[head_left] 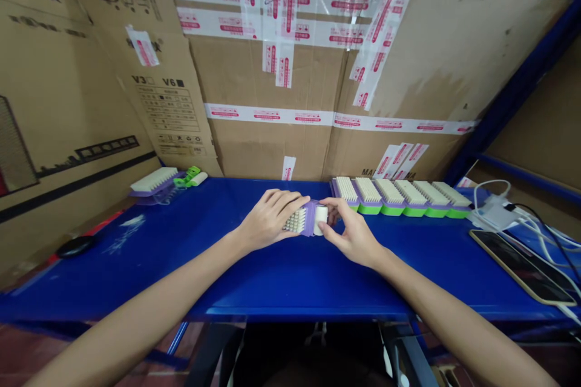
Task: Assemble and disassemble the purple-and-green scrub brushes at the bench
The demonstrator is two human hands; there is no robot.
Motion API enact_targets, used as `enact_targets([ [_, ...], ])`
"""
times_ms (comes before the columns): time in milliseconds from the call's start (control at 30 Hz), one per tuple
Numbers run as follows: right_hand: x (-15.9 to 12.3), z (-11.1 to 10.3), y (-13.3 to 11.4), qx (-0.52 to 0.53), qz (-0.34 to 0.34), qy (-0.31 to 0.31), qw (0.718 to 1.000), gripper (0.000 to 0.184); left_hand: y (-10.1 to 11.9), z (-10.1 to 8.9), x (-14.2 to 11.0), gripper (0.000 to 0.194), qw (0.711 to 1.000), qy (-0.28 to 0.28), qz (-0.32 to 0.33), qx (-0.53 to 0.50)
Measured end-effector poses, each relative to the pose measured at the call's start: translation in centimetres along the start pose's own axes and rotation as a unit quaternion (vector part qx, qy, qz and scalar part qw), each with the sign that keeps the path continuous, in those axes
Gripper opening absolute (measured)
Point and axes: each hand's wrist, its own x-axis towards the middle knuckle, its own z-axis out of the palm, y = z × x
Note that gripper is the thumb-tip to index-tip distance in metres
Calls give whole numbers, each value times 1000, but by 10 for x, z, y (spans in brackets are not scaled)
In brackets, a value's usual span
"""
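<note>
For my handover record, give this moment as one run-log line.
left hand: gripping purple bristled brush | right hand: pinching white block at brush's end | right rear of table: row of green-and-purple brushes

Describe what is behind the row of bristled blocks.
Behind the row of bristled blocks stands a taped cardboard panel. The blocks cover its lowest strip there, so that part cannot be seen.

1. Flap of brown cardboard (177, 60), left of centre: "V3" beside an empty box, "V6" beside a filled one; below, a printed table too small to read, with handling symbols under it.
2. Rear cardboard (272, 151), low on the right: "MA" and "NA", tape between them.
3. White tape (313, 117): red print, illegible.
4. Left carton (59, 84): dark characters, blurred.
</note>
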Motion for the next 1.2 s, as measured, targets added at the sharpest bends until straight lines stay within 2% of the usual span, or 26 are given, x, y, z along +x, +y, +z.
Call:
enact_targets([
  [333, -1, 2, 1, -5, -7, 0, 1000, 33, 8, 4, 1, 73, 998, 19, -13, -58],
  [567, 1, 0, 9, 1, 25, 15, 1000, 30, 7, 5, -3, 77, 994, 7, -47, -95],
  [767, 0, 1, 5, 62, 57, -14, 996, 35, 7, 4, -1, 76, 996, -4, -29, -89],
  [933, 0, 4, 2, 165, 97, -4, 982, 32, 4, 4, -3, 75, 995, -8, -44, -94],
  [1100, 0, 7, 1, 163, 96, 5, 982, 44, 1, 6, -5, 75, 995, -5, -39, -90],
  [1200, 0, 7, 2, 176, 97, 2, 980, 33, 0, 7, -5, 76, 996, -10, -43, -83],
])
